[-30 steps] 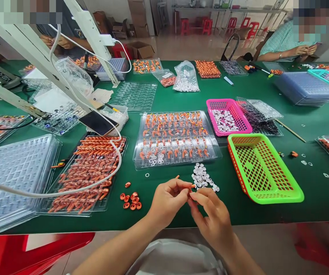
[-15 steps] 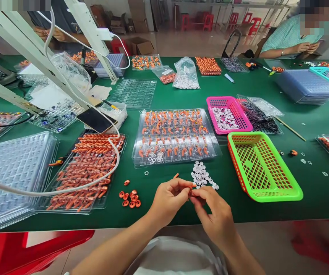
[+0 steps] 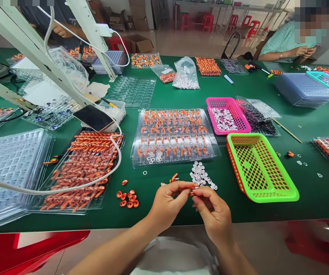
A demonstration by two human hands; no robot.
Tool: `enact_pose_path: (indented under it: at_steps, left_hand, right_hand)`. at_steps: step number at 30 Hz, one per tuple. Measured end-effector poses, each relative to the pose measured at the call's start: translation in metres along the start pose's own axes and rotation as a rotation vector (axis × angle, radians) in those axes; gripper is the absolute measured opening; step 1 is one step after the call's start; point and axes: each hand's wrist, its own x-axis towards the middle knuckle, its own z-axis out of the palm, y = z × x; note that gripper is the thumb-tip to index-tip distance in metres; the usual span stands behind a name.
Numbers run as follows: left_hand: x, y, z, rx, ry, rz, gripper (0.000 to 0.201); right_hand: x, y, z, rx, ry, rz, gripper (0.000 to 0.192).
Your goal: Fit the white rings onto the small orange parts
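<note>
Near the table's front edge my left hand [image 3: 167, 204] and my right hand [image 3: 215, 214] meet fingertip to fingertip. Both are closed in a pinch on a small orange part [image 3: 192, 191], mostly covered by the fingers. Just beyond the left fingers lies another orange piece [image 3: 174, 177], partly hidden. A loose pile of white discs [image 3: 200, 173] sits just past the right fingertips. Several round orange caps [image 3: 129, 198] lie to the left. Farther back, a clear plastic tray [image 3: 214, 151] carries rows of orange hooked parts [image 3: 177, 130] and some white rings [image 3: 154, 156].
A green basket [image 3: 290, 194] and a pink basket [image 3: 246, 122] of white pieces stand right. Left are a tray of orange parts [image 3: 78, 175], stacked clear trays [image 3: 9, 164], a white cable [image 3: 98, 179] and a phone [image 3: 94, 117]. Two people sit across the table.
The hands keep their pinch on the small orange part, with the fingers shifted slightly. More of the orange piece behind the left hand shows, and the view has turned a little.
</note>
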Motion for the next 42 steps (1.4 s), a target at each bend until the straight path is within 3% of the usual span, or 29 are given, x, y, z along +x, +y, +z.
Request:
enact_pose_path:
  at_steps: [10,17,25,31,38,42]
  left_hand:
    - [-0.006,0.002,0.004,0.096,0.064,0.123,0.022]
    - [-0.009,-0.002,0.004,0.222,0.106,0.256,0.022]
    - [-0.014,-0.003,0.0,0.324,-0.009,0.406,0.036]
    - [-0.011,-0.005,-0.004,0.287,0.002,0.432,0.026]
    - [-0.006,-0.006,-0.012,0.23,-0.012,0.36,0.008]
    - [-0.006,-0.005,-0.013,0.266,-0.015,0.387,0.004]
  right_hand:
    - [-0.004,0.003,0.012,0.127,0.152,0.095,0.013]
    - [-0.004,0.007,0.013,0.154,0.142,0.122,0.013]
    - [-0.004,0.008,0.011,0.2,0.148,0.111,0.013]
    - [-0.003,0.008,0.007,0.236,0.081,0.112,0.017]
    - [0.004,0.006,-0.006,0.207,-0.088,0.077,0.022]
    - [0.006,0.007,-0.012,0.181,-0.172,0.072,0.024]
